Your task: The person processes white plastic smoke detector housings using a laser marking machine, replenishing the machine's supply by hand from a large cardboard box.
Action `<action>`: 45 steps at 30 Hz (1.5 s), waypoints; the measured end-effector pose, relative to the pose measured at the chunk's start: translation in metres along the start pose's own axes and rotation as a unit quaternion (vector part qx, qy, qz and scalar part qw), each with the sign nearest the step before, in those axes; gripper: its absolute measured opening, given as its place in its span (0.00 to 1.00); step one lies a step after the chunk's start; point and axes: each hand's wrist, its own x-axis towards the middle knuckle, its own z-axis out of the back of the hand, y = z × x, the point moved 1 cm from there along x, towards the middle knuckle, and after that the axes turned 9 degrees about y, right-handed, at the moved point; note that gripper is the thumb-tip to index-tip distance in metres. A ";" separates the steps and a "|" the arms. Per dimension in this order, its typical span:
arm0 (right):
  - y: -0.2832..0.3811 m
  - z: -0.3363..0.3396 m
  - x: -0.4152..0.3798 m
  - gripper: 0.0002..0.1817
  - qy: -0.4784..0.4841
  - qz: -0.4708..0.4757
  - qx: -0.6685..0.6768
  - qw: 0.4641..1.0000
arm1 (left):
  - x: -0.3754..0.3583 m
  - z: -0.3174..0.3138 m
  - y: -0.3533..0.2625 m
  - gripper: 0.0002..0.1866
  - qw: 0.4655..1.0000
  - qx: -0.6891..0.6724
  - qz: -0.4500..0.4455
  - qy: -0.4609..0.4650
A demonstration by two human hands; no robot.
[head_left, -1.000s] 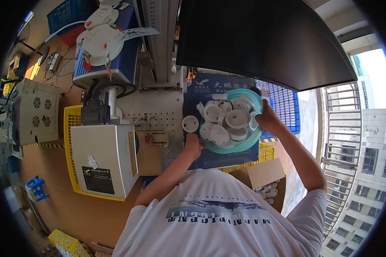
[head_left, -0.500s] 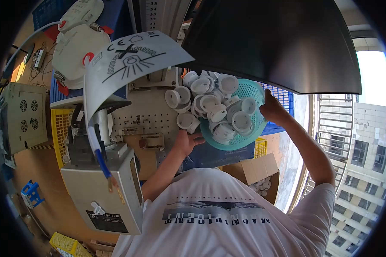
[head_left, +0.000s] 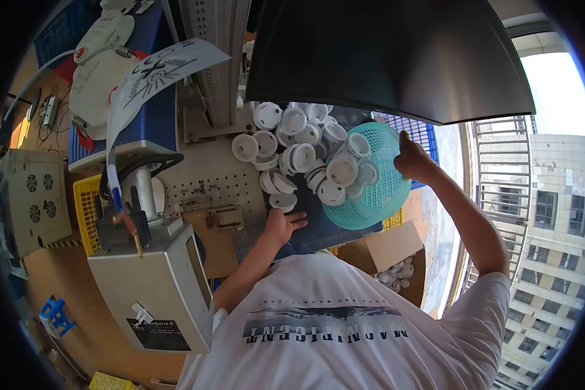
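My right hand (head_left: 413, 158) grips the far right rim of a turquoise mesh basket (head_left: 389, 197), which is tipped toward the left. White round plastic cups (head_left: 302, 157) are spread in a pile on the dark work surface, and several still lie at the basket's left side. By the near edge of the pile, my left hand (head_left: 282, 227) lies with its fingers stretched apart, its fingertips right at a single white cup (head_left: 283, 202). It holds nothing.
A black monitor (head_left: 390, 58) hangs over the far side. To the left stand a grey machine head (head_left: 151, 286), a perforated metal plate (head_left: 224, 175) and a white lamp part with a printed sheet (head_left: 166, 68). Near my right side sits a cardboard box (head_left: 391, 246) holding white parts.
The basket has moved slightly right and down, and more cups have slid out of it to the left onto the surface. More of its mesh shows. My left hand stays beside the pile.
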 end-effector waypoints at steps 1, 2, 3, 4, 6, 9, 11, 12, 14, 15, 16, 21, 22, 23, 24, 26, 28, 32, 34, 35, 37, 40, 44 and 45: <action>0.003 0.000 -0.003 0.36 0.002 0.015 0.031 0.999 | 0.001 -0.002 0.002 0.19 1.000 0.004 0.003 0.003; 0.008 0.002 -0.008 0.37 0.003 0.029 0.063 0.998 | 0.005 -0.003 0.005 0.19 1.000 -0.002 -0.006 0.020; 0.010 0.005 -0.011 0.37 0.038 0.016 0.077 0.996 | 0.010 -0.004 0.007 0.19 0.999 -0.009 -0.015 0.038; 0.005 0.005 -0.012 0.37 0.035 0.013 0.080 0.996 | 0.016 0.001 0.006 0.19 0.999 -0.005 -0.012 0.040; -0.006 0.002 -0.011 0.37 0.023 0.002 0.037 0.999 | 0.024 0.012 0.002 0.19 0.994 0.019 -0.054 0.095; -0.032 -0.009 -0.001 0.40 -0.001 -0.007 0.012 1.000 | 0.014 0.006 0.016 0.20 0.996 0.050 -0.040 0.054; -0.021 -0.002 -0.015 0.41 0.015 -0.019 0.005 1.000 | 0.014 0.003 0.029 0.20 0.997 0.049 -0.023 0.054; -0.018 -0.003 -0.018 0.41 0.012 -0.022 0.009 1.000 | 0.016 0.001 0.034 0.20 0.998 0.046 -0.006 0.053; -0.016 -0.002 -0.021 0.38 -0.036 0.002 -0.024 0.999 | 0.020 -0.004 0.039 0.20 0.996 0.064 -0.011 0.062; -0.017 0.002 -0.023 0.38 -0.030 -0.016 -0.013 0.999 | 0.019 -0.006 0.040 0.20 0.994 0.077 -0.019 0.069; -0.024 0.001 -0.021 0.38 -0.032 -0.018 -0.008 0.999 | 0.017 -0.007 0.042 0.20 0.994 0.082 -0.017 0.070; -0.035 -0.006 -0.021 0.36 -0.045 -0.038 -0.037 0.998 | 0.027 0.000 0.079 0.22 0.983 0.182 -0.014 0.024; -0.032 -0.006 -0.024 0.35 -0.053 -0.031 -0.038 0.997 | 0.031 0.006 0.084 0.22 0.982 0.186 -0.012 0.024; -0.024 0.003 -0.034 0.37 -0.038 -0.038 -0.028 0.998 | 0.029 0.002 0.084 0.20 0.933 0.340 -0.057 0.101; -0.030 0.000 -0.031 0.37 -0.037 -0.041 -0.025 0.998 | 0.027 -0.002 0.085 0.19 0.853 0.482 -0.099 0.176; -0.041 -0.006 -0.024 0.34 -0.081 -0.051 -0.072 0.993 | 0.030 -0.009 0.087 0.18 0.812 0.550 -0.118 0.159; -0.049 -0.014 -0.023 0.33 -0.095 -0.056 -0.084 0.990 | 0.036 -0.015 0.092 0.21 0.751 0.612 -0.165 0.183; -0.055 -0.015 -0.036 0.28 -0.114 -0.053 -0.076 0.989 | 0.024 -0.017 0.109 0.22 0.728 0.634 -0.160 0.205; -0.069 -0.022 -0.037 0.28 -0.103 -0.067 -0.059 0.991 | 0.026 -0.018 0.117 0.23 0.640 0.684 -0.235 0.260; -0.078 -0.026 -0.038 0.29 -0.110 -0.067 -0.071 0.989 | 0.027 -0.021 0.116 0.23 0.638 0.685 -0.232 0.263; -0.099 -0.032 -0.047 0.29 -0.116 -0.073 -0.077 0.988 | 0.031 -0.026 0.111 0.15 0.596 0.720 -0.260 0.242; -0.139 -0.038 -0.071 0.34 -0.127 -0.099 -0.022 0.987 | 0.039 -0.023 0.107 0.15 0.586 0.737 -0.247 0.229; -0.229 -0.074 -0.129 0.36 -0.240 -0.102 0.070 0.963 | 0.024 -0.017 0.116 0.15 0.609 0.720 -0.255 0.214; -0.255 -0.089 -0.151 0.35 -0.266 -0.105 0.114 0.951 | 0.019 -0.017 0.121 0.15 0.601 0.727 -0.253 0.213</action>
